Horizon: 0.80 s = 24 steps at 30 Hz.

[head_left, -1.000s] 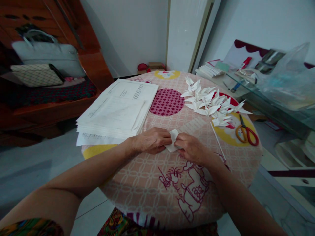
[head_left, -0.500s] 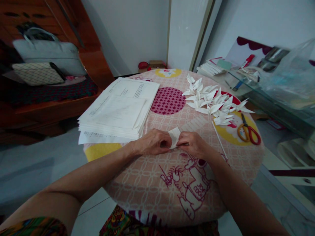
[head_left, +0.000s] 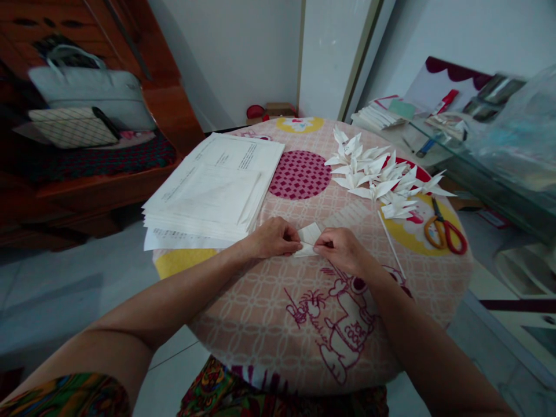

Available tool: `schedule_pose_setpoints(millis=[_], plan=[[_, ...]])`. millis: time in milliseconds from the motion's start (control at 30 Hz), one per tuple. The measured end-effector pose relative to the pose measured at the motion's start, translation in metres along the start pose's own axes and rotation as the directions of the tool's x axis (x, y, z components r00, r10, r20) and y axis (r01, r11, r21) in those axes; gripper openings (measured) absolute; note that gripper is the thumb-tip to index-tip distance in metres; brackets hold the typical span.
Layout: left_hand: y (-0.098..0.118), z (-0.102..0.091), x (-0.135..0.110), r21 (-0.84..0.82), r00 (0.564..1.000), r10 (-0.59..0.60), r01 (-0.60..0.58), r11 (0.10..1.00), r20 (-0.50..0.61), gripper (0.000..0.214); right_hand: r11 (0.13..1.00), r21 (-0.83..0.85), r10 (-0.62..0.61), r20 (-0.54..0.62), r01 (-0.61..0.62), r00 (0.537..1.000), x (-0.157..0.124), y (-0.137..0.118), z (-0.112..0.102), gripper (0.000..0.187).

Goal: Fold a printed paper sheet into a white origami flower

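Observation:
A small folded piece of white paper [head_left: 309, 234] lies between my hands near the middle of the cloth-covered round table [head_left: 269, 301]. My left hand [head_left: 275, 237] is closed, pinching its left edge. Closed as well, my right hand [head_left: 341, 248] grips the right edge with thumb and forefinger. A crease runs across the paper between the two pinches. Just beyond the right hand rests a pale strip of paper [head_left: 347, 214]. Several folded white paper pieces with pointed tips [head_left: 369, 168] are heaped at the table's far right.
A stack of printed sheets [head_left: 208, 191] covers the table's left side. Scissors [head_left: 443, 229] with orange and red handles lie at the right, near a thin white stick [head_left: 391, 244]. A glass shelf [head_left: 486, 179] borders the right; a wooden bench [head_left: 160, 116] with bags stands left.
The paper between my hands now lies flatter, with a crease showing across it. Both hands stay at its edges, fingers shifted slightly. The whole view has moved a little.

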<state>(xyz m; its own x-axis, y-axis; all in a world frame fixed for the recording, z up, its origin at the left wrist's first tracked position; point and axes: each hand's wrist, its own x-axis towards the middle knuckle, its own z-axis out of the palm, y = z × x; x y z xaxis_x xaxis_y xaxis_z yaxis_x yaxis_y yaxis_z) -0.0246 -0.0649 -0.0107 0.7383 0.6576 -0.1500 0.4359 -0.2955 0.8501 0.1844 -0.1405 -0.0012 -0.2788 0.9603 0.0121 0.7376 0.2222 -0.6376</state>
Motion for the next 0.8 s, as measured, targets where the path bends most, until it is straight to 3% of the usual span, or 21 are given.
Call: schedule_pose_setpoints(millis=[367, 800], plan=[[0.011, 0.007, 0.0, 0.007, 0.988, -0.12, 0.121, 0.993, -0.095, 0.009, 0.986, -0.114, 0.111, -0.078, -0.119, 0.991, -0.002, -0.003, 0.006, 0.012], [0.016, 0.008, 0.0, 0.146, 0.984, -0.085, 0.108, 0.983, -0.158, 0.006, 0.986, -0.094, 0.137, 0.012, -0.135, 0.991, -0.007, -0.002, -0.01, 0.011]])
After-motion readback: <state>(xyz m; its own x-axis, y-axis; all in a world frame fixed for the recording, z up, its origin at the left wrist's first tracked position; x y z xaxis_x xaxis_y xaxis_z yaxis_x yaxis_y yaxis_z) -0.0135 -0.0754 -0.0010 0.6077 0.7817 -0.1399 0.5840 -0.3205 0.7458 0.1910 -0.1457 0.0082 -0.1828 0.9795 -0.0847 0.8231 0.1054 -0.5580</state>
